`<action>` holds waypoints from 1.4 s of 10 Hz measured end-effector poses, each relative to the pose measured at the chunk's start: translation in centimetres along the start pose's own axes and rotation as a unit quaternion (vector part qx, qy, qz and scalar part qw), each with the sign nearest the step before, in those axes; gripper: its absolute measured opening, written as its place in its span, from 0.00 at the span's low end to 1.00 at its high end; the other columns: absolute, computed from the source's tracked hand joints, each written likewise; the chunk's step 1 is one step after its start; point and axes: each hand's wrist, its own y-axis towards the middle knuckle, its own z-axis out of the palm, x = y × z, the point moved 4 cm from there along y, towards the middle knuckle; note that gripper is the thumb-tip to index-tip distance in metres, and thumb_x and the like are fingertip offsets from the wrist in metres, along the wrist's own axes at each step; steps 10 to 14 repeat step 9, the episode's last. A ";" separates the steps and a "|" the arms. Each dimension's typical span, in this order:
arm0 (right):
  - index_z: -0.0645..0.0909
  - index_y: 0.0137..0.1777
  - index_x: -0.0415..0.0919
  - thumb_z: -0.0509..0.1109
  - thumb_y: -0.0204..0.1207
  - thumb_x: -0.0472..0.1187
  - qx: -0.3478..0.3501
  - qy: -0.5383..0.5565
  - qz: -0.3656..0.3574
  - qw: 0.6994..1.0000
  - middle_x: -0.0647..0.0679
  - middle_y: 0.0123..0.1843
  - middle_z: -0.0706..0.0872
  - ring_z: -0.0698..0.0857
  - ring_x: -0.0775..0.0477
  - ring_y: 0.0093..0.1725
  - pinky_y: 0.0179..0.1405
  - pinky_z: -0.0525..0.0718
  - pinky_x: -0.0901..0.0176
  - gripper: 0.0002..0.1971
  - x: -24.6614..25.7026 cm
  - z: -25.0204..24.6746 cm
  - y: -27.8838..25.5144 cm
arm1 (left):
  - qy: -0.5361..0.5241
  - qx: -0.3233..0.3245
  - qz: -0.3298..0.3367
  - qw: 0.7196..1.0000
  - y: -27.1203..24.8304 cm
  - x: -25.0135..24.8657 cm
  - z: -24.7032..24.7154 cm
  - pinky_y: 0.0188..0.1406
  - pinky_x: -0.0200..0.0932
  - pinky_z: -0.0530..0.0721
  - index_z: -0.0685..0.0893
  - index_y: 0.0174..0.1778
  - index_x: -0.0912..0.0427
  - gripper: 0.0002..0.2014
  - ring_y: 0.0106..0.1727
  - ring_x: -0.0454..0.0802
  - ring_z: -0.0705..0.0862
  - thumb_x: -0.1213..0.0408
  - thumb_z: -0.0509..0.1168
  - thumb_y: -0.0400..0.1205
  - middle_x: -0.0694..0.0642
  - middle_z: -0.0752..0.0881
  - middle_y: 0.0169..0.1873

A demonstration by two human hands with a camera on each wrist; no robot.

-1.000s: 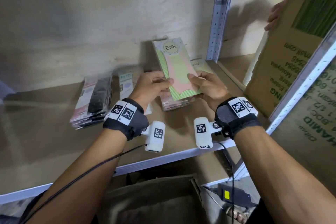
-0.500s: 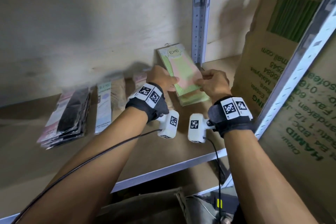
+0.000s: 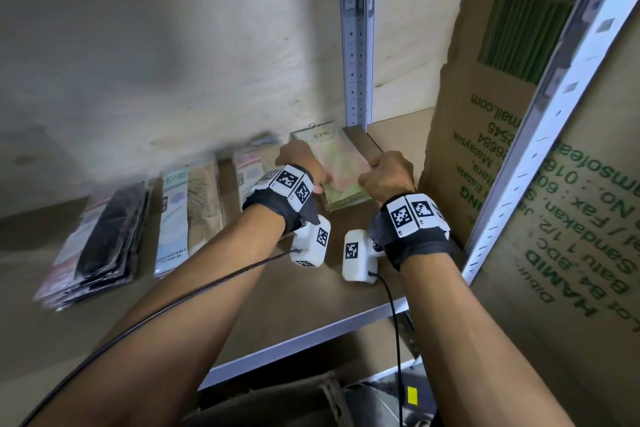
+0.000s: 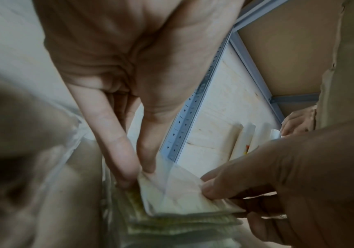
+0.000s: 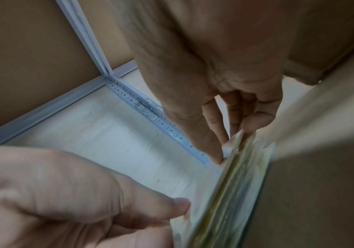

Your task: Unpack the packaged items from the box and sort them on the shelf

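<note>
A stack of green-and-pink packets sits low over the brown shelf board, at the back right beside the grey upright post. My left hand pinches the stack's near-left corner. My right hand pinches its near-right corner. In the left wrist view the fingers clamp the packet edges, thumb on top. In the right wrist view the thumb and fingers squeeze the stack seen edge-on. Whether the stack touches the board I cannot tell.
Further left on the shelf lie a pile of black packets, a pale blue-and-beige packet and a pink packet. A tall cardboard box with green print stands close on the right, behind a front upright. A brown carton sits below.
Both hands have carried the green-and-pink stack farther back and to the right, from over the middle of the shelf down into the corner by the post.
</note>
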 end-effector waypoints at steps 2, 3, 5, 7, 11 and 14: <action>0.86 0.62 0.31 0.73 0.76 0.35 0.002 -0.016 -0.007 1.000 0.35 0.61 0.88 0.85 0.35 0.63 0.67 0.84 0.46 0.15 0.1 0.1 -0.3 | 0.078 -0.034 0.001 0.996 0.5 -0.1 0.1 0.60 0.48 0.88 0.82 0.65 0.69 0.30 0.59 0.53 0.90 0.56 0.81 0.73 0.62 0.91 0.57; 0.86 0.62 0.31 0.73 0.76 0.34 0.001 -0.020 -0.008 1.000 0.35 0.62 0.88 0.84 0.35 0.64 0.68 0.83 0.46 0.15 0.2 0.0 -0.4 | 0.119 -0.064 0.009 0.991 0.8 -0.1 0.0 0.59 0.46 0.88 0.83 0.65 0.68 0.32 0.61 0.55 0.89 0.51 0.81 0.72 0.61 0.90 0.59; 0.84 0.64 0.32 0.73 0.75 0.34 0.006 -0.030 0.024 0.999 0.35 0.64 0.86 0.83 0.35 0.65 0.65 0.85 0.45 0.17 0.1 0.4 -0.4 | 0.146 -0.070 0.011 0.987 1.7 -0.3 0.5 0.43 0.47 0.85 0.84 0.49 0.64 0.28 0.56 0.59 0.89 0.51 0.87 0.63 0.59 0.89 0.55; 0.80 0.69 0.36 0.68 0.77 0.35 0.009 -0.064 0.053 0.996 0.37 0.70 0.76 0.74 0.33 0.70 0.69 0.80 0.40 0.19 0.5 0.5 -1.1 | 0.216 -0.096 0.049 0.971 1.0 -1.2 -0.2 0.23 0.41 0.60 0.84 0.48 0.57 0.26 0.47 0.56 0.86 0.46 0.85 0.63 0.53 0.85 0.47; 0.83 0.64 0.41 0.67 0.77 0.37 -0.061 -0.017 -0.061 0.996 0.39 0.66 0.80 0.77 0.37 0.67 0.60 0.79 0.49 0.16 3.5 0.0 -2.8 | 0.126 -0.169 0.075 0.975 -1.4 1.3 -4.4 0.38 0.47 0.80 0.88 0.50 0.58 0.16 0.46 0.61 0.85 0.47 0.70 0.79 0.59 0.89 0.51; 0.83 0.64 0.41 0.67 0.77 0.37 -0.061 -0.017 -0.061 0.996 0.39 0.66 0.80 0.77 0.37 0.67 0.60 0.79 0.49 0.16 3.5 0.0 -2.8 | 0.126 -0.169 0.075 0.975 -1.4 1.3 -4.4 0.38 0.47 0.80 0.88 0.50 0.58 0.16 0.46 0.61 0.85 0.47 0.70 0.79 0.59 0.89 0.51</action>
